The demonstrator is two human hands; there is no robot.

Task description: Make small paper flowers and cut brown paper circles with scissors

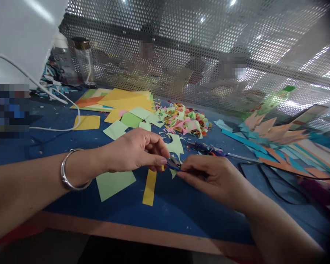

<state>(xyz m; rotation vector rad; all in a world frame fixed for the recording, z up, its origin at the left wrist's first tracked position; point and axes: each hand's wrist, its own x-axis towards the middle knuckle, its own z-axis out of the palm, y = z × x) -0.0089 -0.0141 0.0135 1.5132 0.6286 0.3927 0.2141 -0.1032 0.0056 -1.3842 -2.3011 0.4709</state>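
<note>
My left hand [139, 150], with a silver bangle on the wrist, pinches a small piece of yellow paper [162, 168] between thumb and fingertips. My right hand [209, 174] is closed around small scissors [173, 163], whose short grey blades point at the left fingertips. The scissors' handles are mostly hidden in the fingers. Below the left hand a yellow paper strip [149, 187] lies on the blue table [192, 220], beside a pale green sheet [115, 185]. A green offcut [176, 143] with a curved cut-out is just beyond the blades.
A heap of coloured paper scraps [185, 119] lies behind my hands. Yellow sheets [126, 98] are stacked at the back left, near two bottles [84, 62] and a white cable [76, 110]. Orange and blue cut paper [277, 134] and a black cord [266, 183] occupy the right.
</note>
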